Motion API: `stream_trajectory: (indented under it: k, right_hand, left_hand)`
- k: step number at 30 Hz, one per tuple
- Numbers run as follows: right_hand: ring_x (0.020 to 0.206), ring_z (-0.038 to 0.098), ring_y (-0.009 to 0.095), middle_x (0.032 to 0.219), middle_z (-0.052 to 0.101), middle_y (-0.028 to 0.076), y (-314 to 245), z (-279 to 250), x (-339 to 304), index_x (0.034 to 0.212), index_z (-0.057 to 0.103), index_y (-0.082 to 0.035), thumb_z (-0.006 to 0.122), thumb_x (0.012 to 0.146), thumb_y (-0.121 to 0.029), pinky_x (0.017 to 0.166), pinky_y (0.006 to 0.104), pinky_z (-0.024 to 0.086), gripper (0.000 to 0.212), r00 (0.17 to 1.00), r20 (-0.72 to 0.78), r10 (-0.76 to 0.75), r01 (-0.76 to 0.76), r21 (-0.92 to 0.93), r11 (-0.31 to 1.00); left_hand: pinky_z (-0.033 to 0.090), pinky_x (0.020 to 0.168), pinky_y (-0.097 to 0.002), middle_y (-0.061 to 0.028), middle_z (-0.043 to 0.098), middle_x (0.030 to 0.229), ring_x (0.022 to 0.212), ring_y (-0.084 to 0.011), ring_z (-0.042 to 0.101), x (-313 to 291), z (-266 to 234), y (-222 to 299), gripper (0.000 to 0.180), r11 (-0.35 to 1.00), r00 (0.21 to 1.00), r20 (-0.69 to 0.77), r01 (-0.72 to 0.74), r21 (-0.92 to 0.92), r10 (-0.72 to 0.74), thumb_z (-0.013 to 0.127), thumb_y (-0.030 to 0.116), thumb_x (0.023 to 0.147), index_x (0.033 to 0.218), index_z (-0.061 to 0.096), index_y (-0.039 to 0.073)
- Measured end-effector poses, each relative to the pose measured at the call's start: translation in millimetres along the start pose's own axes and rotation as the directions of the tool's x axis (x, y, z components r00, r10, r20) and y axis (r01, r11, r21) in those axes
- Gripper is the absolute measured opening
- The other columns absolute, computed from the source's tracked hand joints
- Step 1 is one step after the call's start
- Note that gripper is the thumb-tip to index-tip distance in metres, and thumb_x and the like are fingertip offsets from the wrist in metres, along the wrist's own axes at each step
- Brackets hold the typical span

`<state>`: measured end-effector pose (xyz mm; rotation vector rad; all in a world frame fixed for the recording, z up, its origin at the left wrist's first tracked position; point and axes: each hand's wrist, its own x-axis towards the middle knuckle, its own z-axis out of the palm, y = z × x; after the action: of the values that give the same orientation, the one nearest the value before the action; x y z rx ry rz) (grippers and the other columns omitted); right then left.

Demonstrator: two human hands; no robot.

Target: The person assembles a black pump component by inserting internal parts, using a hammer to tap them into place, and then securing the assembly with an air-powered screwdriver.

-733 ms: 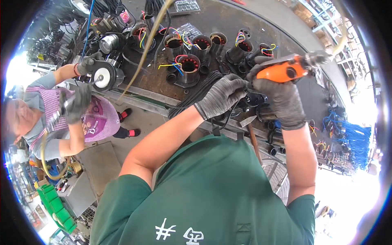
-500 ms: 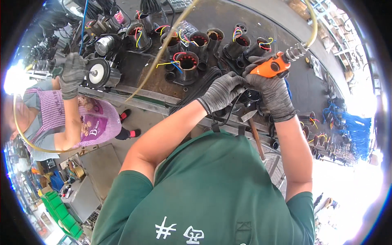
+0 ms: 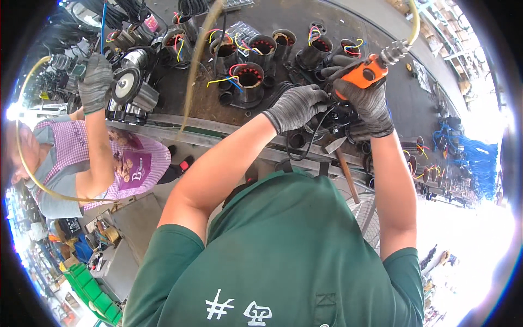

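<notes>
My right hand (image 3: 369, 104), in a grey knit glove, is wrapped round an orange air screwdriver (image 3: 360, 78). The tool slants down to the left, with a pale air hose (image 3: 414, 24) rising from its metal fitting. Beside its lower end, my gloved left hand (image 3: 297, 107) has its fingers pinched together; what they hold is hidden. A black cable (image 3: 309, 143) loops down from near these fingertips. Dark parts (image 3: 342, 115) lie under both hands, partly covered. Left of my hands stands a dark motor housing (image 3: 249, 87) with yellow, red and blue wires.
More wired housings (image 3: 264, 50) stand along the dark workbench (image 3: 338, 23). A hammer (image 3: 346, 173) lies at the near edge. At left, a co-worker's gloved hand (image 3: 96, 86) is beside a motor with a white disc (image 3: 126, 86). Blue wires (image 3: 474, 163) hang at right.
The orange screwdriver has shifted slightly and tilts more steeply, its lower end now closer to my left fingertips. The black cable's loop shows more fully. The co-worker's hand has risen a little.
</notes>
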<state>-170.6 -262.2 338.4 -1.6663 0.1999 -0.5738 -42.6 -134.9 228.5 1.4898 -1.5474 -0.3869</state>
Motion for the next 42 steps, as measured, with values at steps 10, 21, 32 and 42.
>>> stream_trajectory:
  k: [10, 21, 32, 42]
  right_hand:
    - [0.095, 0.066, 0.019, 0.1, 0.07, 0.006, 8, -5, -10, 0.124, 0.062, 0.001, 0.079, 0.075, -0.009, 0.087, 0.0319, 0.055, 0.053, 0.97, 0.012, 0.242, -0.239, 0.206, 0.949]
    - [0.084, 0.067, 0.019, 0.091, 0.071, 0.008, 23, 16, -24, 0.119, 0.066, -0.001, 0.078, 0.074, -0.003, 0.073, 0.0307, 0.054, 0.047, 0.984, -0.174, 0.032, 0.008, 0.223, 0.975]
    - [0.086, 0.067, 0.021, 0.093, 0.07, 0.011, 19, 17, -27, 0.119, 0.065, -0.001, 0.073, 0.077, -0.004, 0.077, 0.0322, 0.055, 0.043, 0.957, -0.259, 0.128, -0.079, 0.194, 0.978]
    - [0.089, 0.069, 0.022, 0.099, 0.07, 0.012, 9, 16, -58, 0.123, 0.063, 0.0, 0.072, 0.078, 0.002, 0.079, 0.0334, 0.057, 0.046, 0.932, -0.333, 0.145, -0.04, 0.303, 0.952]
  left_hand:
    - [0.055, 0.083, -0.045, -0.0117, 0.065, 0.099, 0.096, -0.0343, 0.067, 2, -4, 0, 0.021, 0.997, 0.999, 0.038, -0.04, 0.07, 0.037, 0.067, 0.026, 0.094, 0.108, 0.072, 0.012]
    - [0.054, 0.087, -0.0388, -0.0176, 0.071, 0.101, 0.096, -0.0336, 0.068, -61, 40, -59, 0.024, 0.871, 0.871, -0.073, 0.476, -0.125, -0.486, 0.07, 0.019, 0.092, 0.113, 0.068, 0.006]
    - [0.056, 0.089, -0.042, -0.0275, 0.073, 0.106, 0.106, -0.0392, 0.07, -92, 115, -89, 0.059, 0.289, 0.334, 0.548, 0.942, -0.17, -0.767, 0.082, 0.047, 0.079, 0.106, 0.072, -0.005]
    - [0.055, 0.089, -0.0429, -0.0242, 0.074, 0.102, 0.103, -0.0385, 0.071, -88, 125, -47, 0.043, 0.198, 0.335, 0.578, 0.937, -0.287, -0.744, 0.079, 0.035, 0.084, 0.107, 0.071, -0.001]
